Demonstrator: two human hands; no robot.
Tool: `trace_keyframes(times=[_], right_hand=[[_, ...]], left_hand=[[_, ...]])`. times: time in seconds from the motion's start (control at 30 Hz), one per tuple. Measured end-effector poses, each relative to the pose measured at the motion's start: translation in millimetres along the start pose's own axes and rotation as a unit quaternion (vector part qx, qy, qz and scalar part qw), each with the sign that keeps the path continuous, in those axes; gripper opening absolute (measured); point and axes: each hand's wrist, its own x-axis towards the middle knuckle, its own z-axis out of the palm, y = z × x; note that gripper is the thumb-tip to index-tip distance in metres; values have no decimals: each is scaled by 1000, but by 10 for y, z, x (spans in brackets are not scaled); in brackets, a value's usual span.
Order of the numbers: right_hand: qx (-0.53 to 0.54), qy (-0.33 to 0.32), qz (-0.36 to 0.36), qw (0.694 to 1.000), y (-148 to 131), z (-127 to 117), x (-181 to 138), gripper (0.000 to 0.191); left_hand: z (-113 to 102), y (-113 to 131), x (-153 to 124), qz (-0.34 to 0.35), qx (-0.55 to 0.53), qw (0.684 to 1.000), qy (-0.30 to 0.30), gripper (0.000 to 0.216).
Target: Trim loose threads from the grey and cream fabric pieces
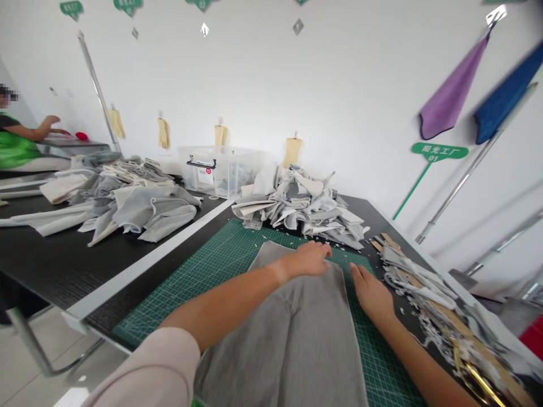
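A grey cloth (292,333) lies spread on the green cutting mat (212,265) before me. My left hand (309,258) rests flat on the cloth's far edge, fingers stretched toward the right. At the cloth's right edge my right hand (371,291) lies flat, fingers together and pointing away from me, partly on the mat. Neither hand holds anything. Just beyond the hands sits a heap of grey and white cloth pieces (301,206).
Trimmed scraps and cardboard strips (428,294) line the table's right edge. A second cloth pile (127,198) and a clear plastic bin (218,169) stand at the left and back. Another person in green (17,141) works at the far left. Metal poles lean against the wall.
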Motion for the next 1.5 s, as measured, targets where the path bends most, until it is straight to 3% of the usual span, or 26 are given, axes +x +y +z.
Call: trace_keyframes(times=[0.13,0.3,0.53,0.77,0.9,1.03,1.2,1.33,1.5], right_hand=[[-27,15,-17,999,-44,-17,-51,52],[-35,37,-34,998,-79,-22,-103,54],[-40,27,-15,999,-99,-38,-108,59],[-9,27,-8,1000,-52,-52,-99,61],[19,31,1,999,-21,-54,-84,60],[23,34,3,999,-15,-54,-80,60],[27,39,-4,999,-13,-46,-82,60],[29,43,-3,999,-4,-39,-79,60],[30,41,-5,999,0,-40,-81,60]], left_hand=[[426,67,318,-33,16,999,1,42],[673,47,313,-93,1,995,45,34],[617,-34,240,-141,-61,987,36,28],[624,-113,306,-141,-186,972,11,29],[669,-197,335,-136,-255,957,28,42],[685,-162,331,-158,-216,963,43,35],[665,-81,343,-200,-129,970,47,52],[613,-137,362,-204,-203,956,48,36],[565,-188,340,-164,-252,954,24,38]])
